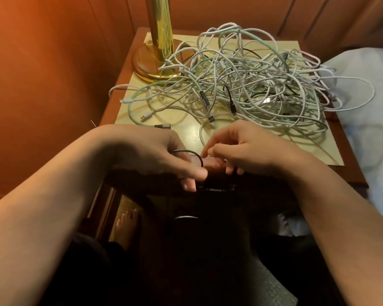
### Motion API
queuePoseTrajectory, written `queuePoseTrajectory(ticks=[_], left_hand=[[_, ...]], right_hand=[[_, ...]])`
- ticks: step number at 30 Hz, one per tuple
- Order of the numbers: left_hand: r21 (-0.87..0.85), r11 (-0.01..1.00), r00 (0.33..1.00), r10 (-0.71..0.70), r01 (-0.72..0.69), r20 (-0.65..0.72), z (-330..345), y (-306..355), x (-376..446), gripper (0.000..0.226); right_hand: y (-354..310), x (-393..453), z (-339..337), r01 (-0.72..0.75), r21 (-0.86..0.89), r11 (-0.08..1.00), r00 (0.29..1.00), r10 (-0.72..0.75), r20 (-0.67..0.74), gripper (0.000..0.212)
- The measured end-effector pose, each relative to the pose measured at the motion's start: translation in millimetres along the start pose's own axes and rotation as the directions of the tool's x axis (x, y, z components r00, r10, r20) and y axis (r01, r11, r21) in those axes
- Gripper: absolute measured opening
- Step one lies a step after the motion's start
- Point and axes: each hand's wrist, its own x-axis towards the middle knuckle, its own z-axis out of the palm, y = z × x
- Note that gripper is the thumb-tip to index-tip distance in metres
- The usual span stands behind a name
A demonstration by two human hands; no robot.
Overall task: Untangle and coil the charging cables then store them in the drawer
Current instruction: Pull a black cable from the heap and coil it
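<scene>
A big tangle of white, pale green and black charging cables [248,80] lies across the bedside table [352,180], spilling toward the bed. At the table's front edge, my left hand [161,160] grips a thin black cable [187,153] that loops over its fingers. My right hand [241,149] is right beside it, fingers curled and pinching at the same black cable. The cable's plugs hang in the dark just below the hands. The drawer below the table edge is too dark to make out.
A brass lamp [160,40] stands at the table's back left, cables against its base. A cream mat [186,127] covers the tabletop. An orange wall is on the left, a bed with a pale pillow [367,102] on the right.
</scene>
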Motion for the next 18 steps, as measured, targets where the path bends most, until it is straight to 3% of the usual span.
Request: queuePoseTrajectory(ticks=[4, 6, 11, 16, 18], left_hand=[[-0.224, 0.966, 0.981, 0.093, -0.131, -0.172, -4, -2, 10, 0.057], [-0.294, 0.935, 0.960, 0.124, -0.199, -0.252, -6, -3, 12, 0.052], [-0.377, 0.856, 0.827, 0.097, -0.353, -0.553, -11, -7, 17, 0.029], [-0.340, 0.862, 0.757, 0.074, -0.376, -0.649, -16, -10, 19, 0.043], [-0.365, 0.866, 0.809, 0.073, -0.341, -0.584, -16, -9, 19, 0.045]], right_hand=[[-1, 7, 1, 0.053, 0.147, 0.988, 0.998, -0.059, 0.037, 0.029], [-2, 10, 0, 0.106, 0.196, 0.975, 0.993, -0.114, 0.030, 0.019], [-7, 18, -3, 0.142, 0.348, 0.927, 0.986, -0.163, 0.032, 0.009], [-14, 28, -3, 0.165, 0.393, 0.905, 0.985, -0.127, -0.120, 0.017], [-15, 30, -5, 0.186, 0.488, 0.853, 0.971, -0.084, -0.224, 0.021]])
